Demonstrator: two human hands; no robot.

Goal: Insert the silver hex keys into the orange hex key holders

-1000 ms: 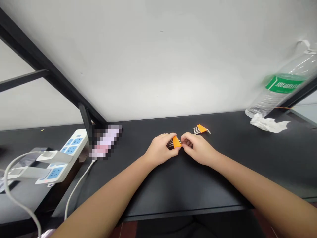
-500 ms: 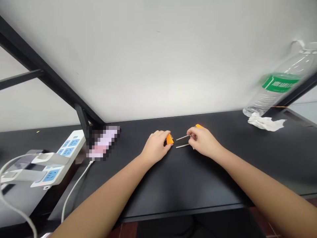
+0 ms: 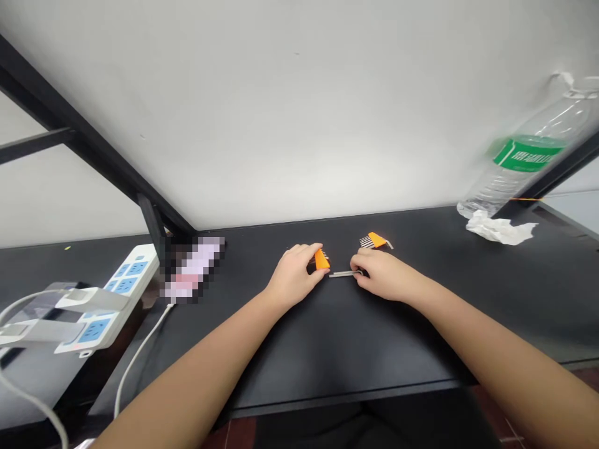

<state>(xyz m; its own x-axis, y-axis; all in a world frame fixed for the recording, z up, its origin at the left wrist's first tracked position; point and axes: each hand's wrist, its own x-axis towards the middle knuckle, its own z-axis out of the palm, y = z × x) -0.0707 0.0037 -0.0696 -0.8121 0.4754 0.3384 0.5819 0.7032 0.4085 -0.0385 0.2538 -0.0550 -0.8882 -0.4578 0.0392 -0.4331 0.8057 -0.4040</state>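
Note:
My left hand [image 3: 296,273] grips an orange hex key holder [image 3: 321,259] between thumb and fingers, low over the black tabletop. A few short metal key ends stick out of the holder's right side. My right hand [image 3: 384,273] is closed on hex keys [image 3: 343,274], whose thin silver shafts lie side by side and point left towards the left hand's holder. Their other ends are hidden in the fingers. Just beyond my right hand, a second orange holder [image 3: 377,239] lies on the table with several hex keys in it.
To the left are a white power strip [image 3: 116,299] with plugged-in chargers and a blurred-out phone [image 3: 194,268] on a white cable [image 3: 140,355]. A clear bottle [image 3: 528,156] leans at the right, beside crumpled tissue [image 3: 500,229]. A wall stands behind the black table [image 3: 327,355].
My right hand has moved slightly nearer to me, uncovering the second orange holder. The key shafts, spread apart before, now lie together. My left hand stays put on its holder.

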